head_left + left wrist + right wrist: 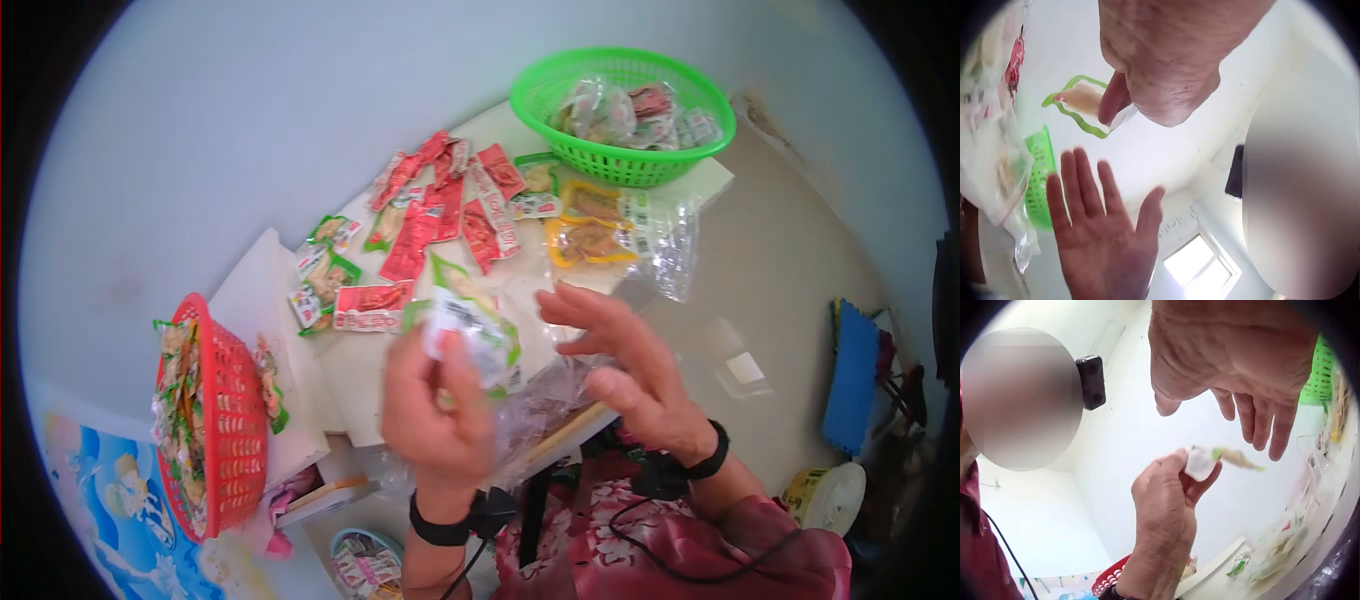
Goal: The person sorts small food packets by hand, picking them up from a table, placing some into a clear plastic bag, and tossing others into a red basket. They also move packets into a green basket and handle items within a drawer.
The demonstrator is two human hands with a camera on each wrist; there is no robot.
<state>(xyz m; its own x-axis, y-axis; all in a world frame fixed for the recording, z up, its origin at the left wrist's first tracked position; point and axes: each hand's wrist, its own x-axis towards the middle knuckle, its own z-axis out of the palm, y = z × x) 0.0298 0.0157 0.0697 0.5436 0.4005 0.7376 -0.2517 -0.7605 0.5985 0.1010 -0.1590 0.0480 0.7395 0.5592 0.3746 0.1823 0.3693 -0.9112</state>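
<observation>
The left hand (pixel 435 415) pinches a green-edged white packet (pixel 470 330) between thumb and fingers above the table; in the left wrist view the packet (pixel 1082 103) shows a pale filling. To its right the right hand (pixel 635 375) is raised, fingers spread, holding nothing. The right wrist view shows the left hand (pixel 1166 500) gripping the packet (pixel 1200 464) below the spread right hand (pixel 1235 369). Red packets (pixel 410 245) and green-edged packets (pixel 325 275) lie behind the hands. Two yellow-edged packets (pixel 592 240) lie by clear plastic.
A green basket (pixel 640 165) with packets stands at the table's back right. On the left is a red basket (pixel 235 430) full of packets. Clear plastic bags (pixel 540 400) lie at the near edge. A small tub (pixel 365 560) of packets is below; a blue object (pixel 850 375) stands at right.
</observation>
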